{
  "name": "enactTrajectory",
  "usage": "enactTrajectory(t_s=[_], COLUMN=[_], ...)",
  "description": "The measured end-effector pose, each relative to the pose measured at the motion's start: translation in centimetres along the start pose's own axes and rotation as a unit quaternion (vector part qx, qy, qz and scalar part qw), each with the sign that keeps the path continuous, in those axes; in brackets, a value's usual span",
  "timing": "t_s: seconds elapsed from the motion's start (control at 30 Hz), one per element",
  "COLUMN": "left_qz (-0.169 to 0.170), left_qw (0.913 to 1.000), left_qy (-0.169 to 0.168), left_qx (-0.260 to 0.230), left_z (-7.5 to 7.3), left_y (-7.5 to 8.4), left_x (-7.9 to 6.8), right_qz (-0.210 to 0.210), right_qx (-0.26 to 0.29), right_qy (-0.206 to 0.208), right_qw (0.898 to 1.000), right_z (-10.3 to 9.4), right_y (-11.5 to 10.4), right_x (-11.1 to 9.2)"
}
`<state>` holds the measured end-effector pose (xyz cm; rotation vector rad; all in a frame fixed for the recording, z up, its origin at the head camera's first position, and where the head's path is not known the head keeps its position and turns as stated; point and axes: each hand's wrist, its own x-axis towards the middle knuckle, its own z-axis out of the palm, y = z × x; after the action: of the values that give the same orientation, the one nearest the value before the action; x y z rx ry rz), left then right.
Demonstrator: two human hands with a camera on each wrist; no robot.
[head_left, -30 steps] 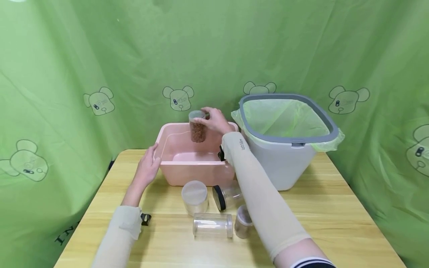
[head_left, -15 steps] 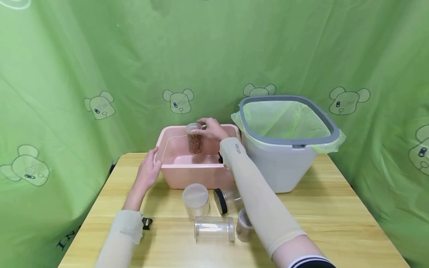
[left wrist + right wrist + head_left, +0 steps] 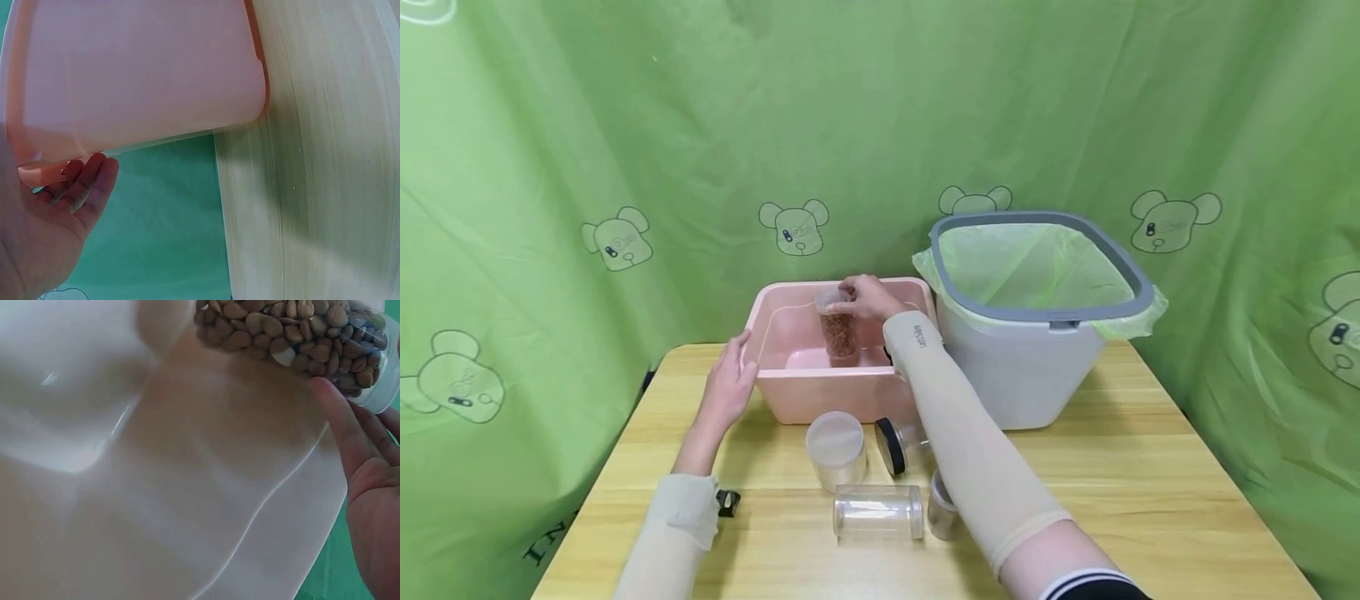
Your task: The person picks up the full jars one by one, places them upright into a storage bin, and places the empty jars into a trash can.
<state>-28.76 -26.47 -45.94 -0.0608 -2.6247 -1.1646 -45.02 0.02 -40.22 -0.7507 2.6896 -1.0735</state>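
Observation:
My right hand (image 3: 871, 298) grips a clear jar of almond-like brown nuts (image 3: 838, 335) near its lidded top. The jar stands nearly upright inside the pink plastic basin (image 3: 842, 398), its lower end close to the basin floor. In the right wrist view the nuts (image 3: 275, 328) show through the clear wall, with the thumb along the jar's side. My left hand (image 3: 727, 387) holds the basin's left rim. Seen from the left wrist, its fingers (image 3: 94, 187) hook under the rim of the basin (image 3: 144, 69).
In front of the basin are a wide clear tub (image 3: 837, 450), a black-lidded jar (image 3: 891, 447) on its side, a clear jar (image 3: 877, 512) lying down and a smaller lidded jar (image 3: 943, 510). A white bin (image 3: 1015, 375) with a green liner stands right of the basin.
My right hand has lowered the jar of nuts from above the basin's back rim down into the basin. My left hand has stayed on the left rim.

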Motion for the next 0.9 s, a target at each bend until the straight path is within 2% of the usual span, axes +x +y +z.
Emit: enactTrajectory(t_s=[0.1,0.3,0.53,0.67,0.8,0.9], left_qz=[0.001,0.001,0.004,0.006,0.005,0.005], left_qw=[1.0,1.0,0.9999,0.9999,0.9999,0.9999], left_qy=[0.004,0.005,0.009,0.012,0.011,0.01], left_qx=[-0.002,-0.003,-0.009,-0.006,-0.006,-0.008], left_z=[0.1,0.1,0.2,0.2,0.2,0.2], left_y=[0.0,0.0,-0.2,-0.3,-0.3,-0.2], left_x=[0.0,-0.1,0.0,-0.1,-0.1,-0.1], right_qz=[-0.004,-0.018,-0.028,-0.02,-0.005,0.021], right_qx=[0.008,0.06,0.052,0.064,0.102,0.137], right_qy=[-0.013,-0.028,-0.053,-0.063,-0.089,-0.103], right_qw=[1.0,0.998,0.997,0.996,0.991,0.985], right_z=[0.3,0.4,0.7,0.9,1.0,1.0], right_y=[0.2,0.3,0.5,0.7,0.6,0.4], right_x=[-0.1,-0.7,-0.6,-0.6,-0.9,-1.4])
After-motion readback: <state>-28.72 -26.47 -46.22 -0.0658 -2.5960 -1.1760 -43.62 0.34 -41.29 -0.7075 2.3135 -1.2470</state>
